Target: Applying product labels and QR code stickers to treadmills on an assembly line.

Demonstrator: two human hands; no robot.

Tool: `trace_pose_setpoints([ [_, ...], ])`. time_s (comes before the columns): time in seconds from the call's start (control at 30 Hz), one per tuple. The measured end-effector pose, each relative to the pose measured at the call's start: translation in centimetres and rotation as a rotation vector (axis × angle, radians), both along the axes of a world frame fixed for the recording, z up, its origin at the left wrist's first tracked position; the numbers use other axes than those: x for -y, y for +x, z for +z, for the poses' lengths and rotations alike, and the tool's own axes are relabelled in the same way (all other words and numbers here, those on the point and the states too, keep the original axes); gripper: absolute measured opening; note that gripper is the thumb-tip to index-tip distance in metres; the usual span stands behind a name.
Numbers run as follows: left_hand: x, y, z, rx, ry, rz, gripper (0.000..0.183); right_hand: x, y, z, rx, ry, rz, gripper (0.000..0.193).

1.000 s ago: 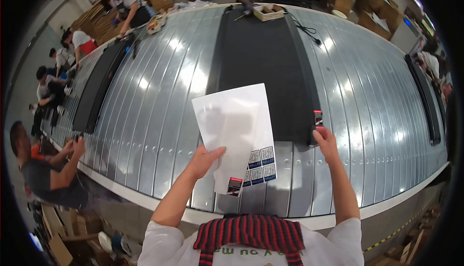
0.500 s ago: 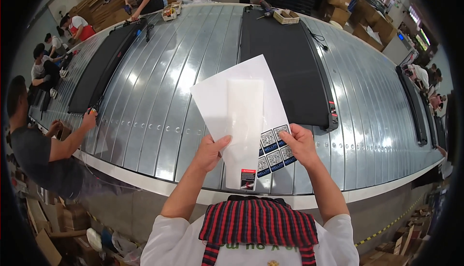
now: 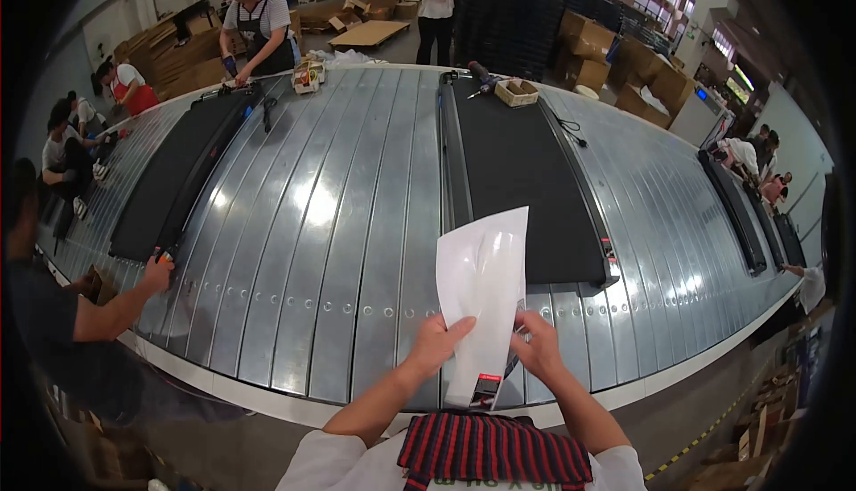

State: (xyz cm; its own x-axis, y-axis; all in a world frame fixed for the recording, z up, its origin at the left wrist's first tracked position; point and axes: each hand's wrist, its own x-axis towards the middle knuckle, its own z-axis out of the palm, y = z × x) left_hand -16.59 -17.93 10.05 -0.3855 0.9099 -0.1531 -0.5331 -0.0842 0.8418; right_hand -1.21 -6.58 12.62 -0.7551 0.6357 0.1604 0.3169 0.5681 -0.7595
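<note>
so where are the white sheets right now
The white sheets are just right of centre in the head view, held in the left hand, with the right hand at their right edge and the black panel beyond.

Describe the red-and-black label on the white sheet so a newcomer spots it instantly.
Find the long silver table; by its near edge, the person's left hand holds a glossy white sheet. The label is the small rectangle at that sheet's bottom end, red on top, dark below. Unlike the red marks on the black panel ahead, near its right corner, it sits on white.
</note>
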Motion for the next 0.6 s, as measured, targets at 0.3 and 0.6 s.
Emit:
trace_pose_setpoints([
  [0.3,2.0,0.7,-0.5,0.106,-0.061,0.124,0.028,3.8,-2.4,0.2,-0.063,0.049,0.31,0.022],
  [0.6,3.7,2.9,1.1,-0.238,-0.189,0.43,0.027,4.6,-3.4,-2.1,-0.097,-0.353,0.216,0.028],
])
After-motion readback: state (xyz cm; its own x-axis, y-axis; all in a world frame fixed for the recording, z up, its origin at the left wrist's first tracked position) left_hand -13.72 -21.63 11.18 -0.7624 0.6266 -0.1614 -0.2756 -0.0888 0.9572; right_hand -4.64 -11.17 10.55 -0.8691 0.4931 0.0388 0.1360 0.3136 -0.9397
